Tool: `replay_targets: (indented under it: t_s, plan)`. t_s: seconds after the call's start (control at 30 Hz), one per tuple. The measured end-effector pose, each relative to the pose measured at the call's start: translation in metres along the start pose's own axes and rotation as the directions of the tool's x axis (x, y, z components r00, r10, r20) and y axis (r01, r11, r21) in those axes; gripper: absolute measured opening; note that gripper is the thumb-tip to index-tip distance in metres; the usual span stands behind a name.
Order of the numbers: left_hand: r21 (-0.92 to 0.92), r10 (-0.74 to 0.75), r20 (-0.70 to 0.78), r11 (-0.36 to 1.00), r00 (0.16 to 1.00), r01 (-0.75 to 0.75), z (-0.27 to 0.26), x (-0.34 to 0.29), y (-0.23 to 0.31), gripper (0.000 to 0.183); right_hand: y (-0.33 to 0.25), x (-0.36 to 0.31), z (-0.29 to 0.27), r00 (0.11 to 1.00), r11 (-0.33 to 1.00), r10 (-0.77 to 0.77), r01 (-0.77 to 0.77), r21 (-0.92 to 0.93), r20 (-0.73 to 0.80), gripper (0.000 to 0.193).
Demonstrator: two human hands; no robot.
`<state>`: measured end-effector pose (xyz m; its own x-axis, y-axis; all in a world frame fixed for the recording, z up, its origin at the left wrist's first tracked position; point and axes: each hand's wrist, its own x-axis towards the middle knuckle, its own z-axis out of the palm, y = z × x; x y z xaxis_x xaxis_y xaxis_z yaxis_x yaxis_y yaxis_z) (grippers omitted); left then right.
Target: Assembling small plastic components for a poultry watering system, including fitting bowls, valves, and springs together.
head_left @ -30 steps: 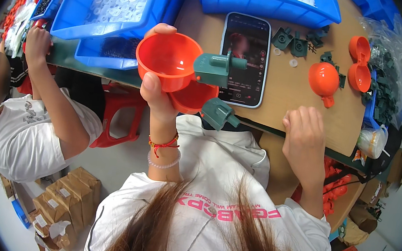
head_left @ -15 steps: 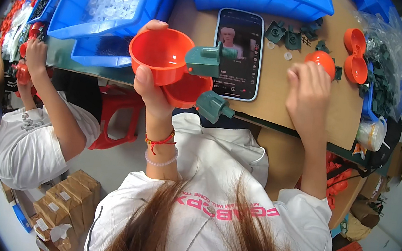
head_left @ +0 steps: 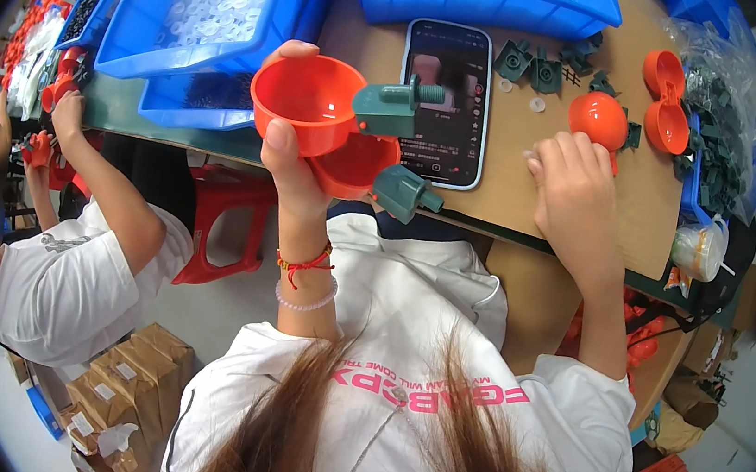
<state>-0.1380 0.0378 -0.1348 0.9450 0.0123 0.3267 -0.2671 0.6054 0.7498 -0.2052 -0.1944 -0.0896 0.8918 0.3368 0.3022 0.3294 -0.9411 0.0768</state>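
My left hand point(head_left: 297, 171) is wrapped round two orange plastic cups held above the table's near edge. The upper cup point(head_left: 300, 101) faces up and has a dark green threaded fitting point(head_left: 388, 109) on its right side. Partly hidden under it is the lower cup point(head_left: 353, 166), with a similar green fitting point(head_left: 403, 192). My right hand point(head_left: 579, 194) rests low over the table with its fingers curled in; whatever they may hold is hidden. Just beyond its knuckles sits a rounded orange cup point(head_left: 599, 119), upside down.
A phone point(head_left: 444, 104) lies at the middle of the brown tabletop. Blue bins point(head_left: 479, 3) with white parts stand behind it. Green fittings point(head_left: 546, 73), small white washers point(head_left: 537, 105) and two joined orange cups point(head_left: 666, 124) lie to the right. A co-worker point(head_left: 86, 259) sits at left.
My right hand has drawn slightly nearer, away from the upside-down orange cup, which now shows more fully. The cups in my left hand are almost unmoved. The co-worker's hands have shifted down.
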Motion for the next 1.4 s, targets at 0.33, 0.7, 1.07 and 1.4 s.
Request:
replay_targets:
  t_s: [0.33, 0.7, 1.07, 1.4]
  plan:
    - [-0.017, 0.021, -0.040, 1.000, 0.999, -0.022, 0.001, -0.001, 0.003, 0.065, 0.004, -0.019, -0.019, 0.991, 0.983, 0.100, -0.113, 0.144, 0.093, 0.008]
    - [0.367, 0.233, -0.071, 0.910, 0.970, -0.192, 0.035, -0.015, 0.016, 0.068, -0.077, -0.012, -0.011, 0.745, 0.085, 0.661, 0.041, 0.996, -0.087, 0.011]
    - [0.315, 0.234, -0.166, 0.933, 0.958, -0.173, 0.036, -0.021, 0.021, 0.066, -0.098, -0.003, 0.012, 0.700, 0.231, 0.638, 0.222, 0.947, -0.320, 0.014]
    - [0.370, 0.213, -0.103, 0.915, 0.972, -0.161, 0.036, -0.025, 0.027, 0.069, -0.101, 0.000, 0.010, 0.734, 0.123, 0.627, 0.235, 0.964, -0.259, 0.017]
